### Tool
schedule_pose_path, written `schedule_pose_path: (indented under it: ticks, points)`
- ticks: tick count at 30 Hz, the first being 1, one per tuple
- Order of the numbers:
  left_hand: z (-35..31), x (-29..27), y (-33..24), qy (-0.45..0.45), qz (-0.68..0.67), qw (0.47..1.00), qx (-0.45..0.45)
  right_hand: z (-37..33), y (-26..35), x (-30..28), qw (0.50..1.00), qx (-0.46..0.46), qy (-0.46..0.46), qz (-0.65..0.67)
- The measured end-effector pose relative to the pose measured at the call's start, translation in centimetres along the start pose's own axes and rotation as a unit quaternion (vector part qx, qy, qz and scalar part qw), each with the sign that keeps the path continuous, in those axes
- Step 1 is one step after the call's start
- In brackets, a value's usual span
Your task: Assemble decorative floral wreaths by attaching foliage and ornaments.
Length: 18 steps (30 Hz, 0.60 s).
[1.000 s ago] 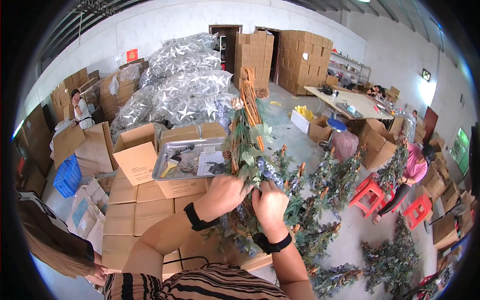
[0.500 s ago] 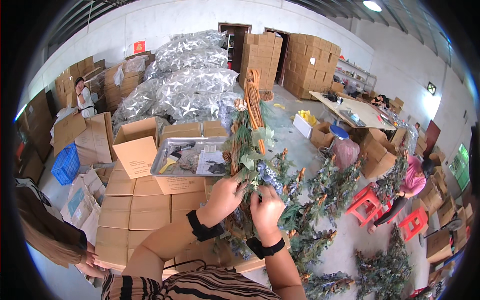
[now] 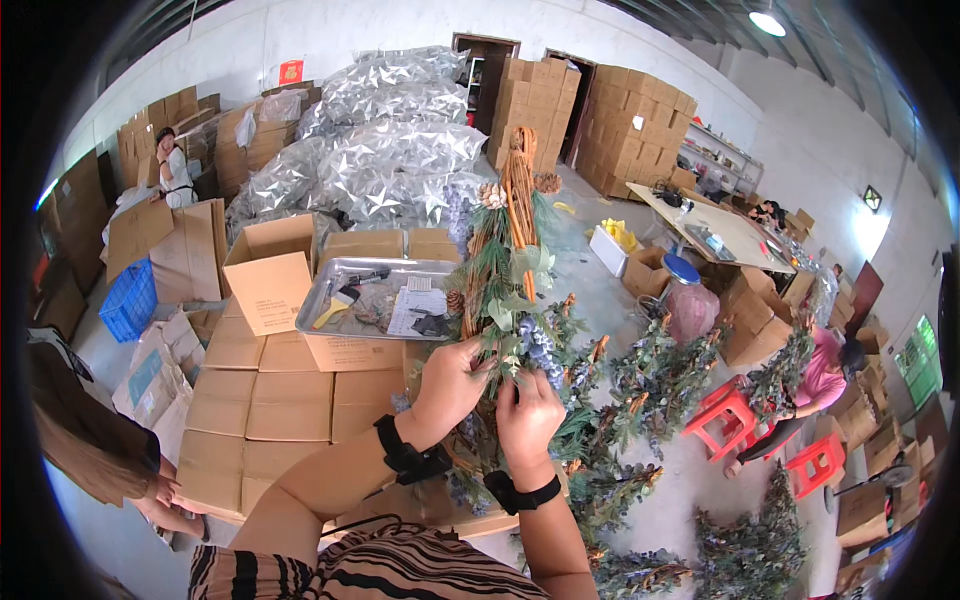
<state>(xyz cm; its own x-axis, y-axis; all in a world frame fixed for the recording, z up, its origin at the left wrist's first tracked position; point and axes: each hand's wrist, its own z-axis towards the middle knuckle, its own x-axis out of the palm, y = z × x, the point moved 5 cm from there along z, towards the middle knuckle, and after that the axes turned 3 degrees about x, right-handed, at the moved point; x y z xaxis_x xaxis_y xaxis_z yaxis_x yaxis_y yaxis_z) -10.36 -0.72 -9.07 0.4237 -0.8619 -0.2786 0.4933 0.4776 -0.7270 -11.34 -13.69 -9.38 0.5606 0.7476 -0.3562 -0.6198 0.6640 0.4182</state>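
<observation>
In front of me stands an artificial greenery swag (image 3: 520, 290) on a frame of bent brown twigs, with pine needles, pale green leaves, pinecones and a blue berry cluster (image 3: 540, 345). My left hand (image 3: 450, 388) is closed, its fingertips pinching leaves low on the swag. Beside it, my right hand (image 3: 530, 418) is closed too, thumb and fingers pressed together at the same leaves. Anything small between the fingertips is too fine to make out. Both wrists carry black straps.
Cartons (image 3: 290, 405) form the work surface, bearing a metal tray (image 3: 310, 318) with a brush and papers, and an open box (image 3: 270, 295). More swags (image 3: 640, 400) lie to the right, near red stools (image 3: 815, 465) and a person in pink (image 3: 822, 370). Another person's arm (image 3: 165, 490) is at the left.
The view has shifted slightly. My hands stay at the same leaves, the right one now a little closer to the left. The person at the left has moved their hands slightly.
</observation>
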Motion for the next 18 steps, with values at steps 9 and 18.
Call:
schedule_pose_path:
  ticks: [9,18]
  points:
    - [-0.4,0.5,0.2,-0.066,-0.031,0.997,0.005,0.1,-0.1,0.2,1.0,0.003,0.009,0.005]
    - [-1.7,-0.1,-0.7,-0.109,-0.065,0.991,0.041,-1.0,-0.1,-0.6,0.965,0.053,-0.027,0.255]
